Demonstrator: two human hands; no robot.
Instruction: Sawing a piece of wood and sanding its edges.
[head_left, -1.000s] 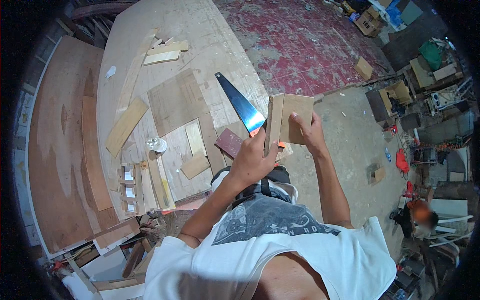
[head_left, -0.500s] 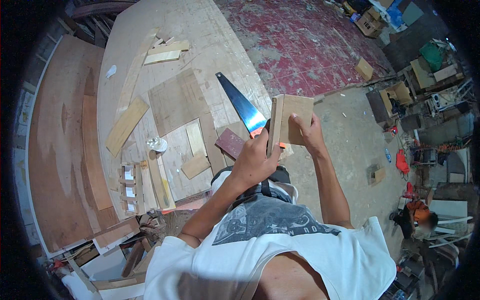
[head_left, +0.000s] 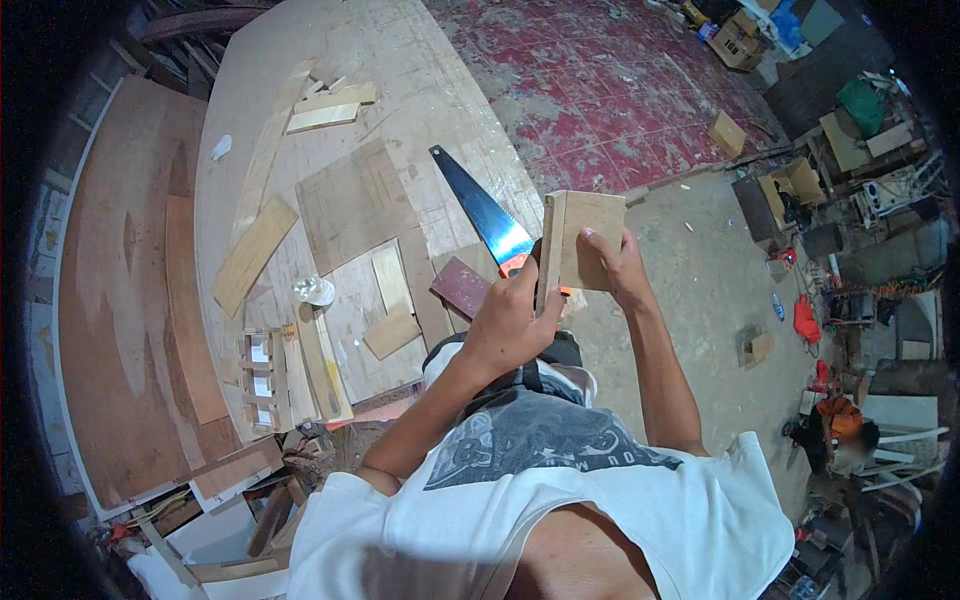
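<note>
Between my hands a small wooden box-like piece (head_left: 592,215) is held up, its flat panel face turned right and a narrow edge strip toward the left. My left hand (head_left: 515,315) grips its lower left edge, thumb along the strip; some fingers are hidden behind. My right hand (head_left: 618,265) holds the right side, with the thumb pressed on the panel. Beyond my left hand a handsaw (head_left: 480,210) lies on the table, its orange handle partly covered by that hand. Beside it is a dark red block (head_left: 463,287).
The wooden worktable (head_left: 400,50) bears loose boards (head_left: 255,255), a clear container (head_left: 314,290) and a slatted wooden frame (head_left: 262,378). A large brown panel (head_left: 120,300) stands at the left. Cardboard boxes (head_left: 738,42) and clutter line the right, where another person (head_left: 835,430) is low down.
Almost nothing differs. My hands keep the same hold on the wooden piece, and the view has shifted very slightly.
</note>
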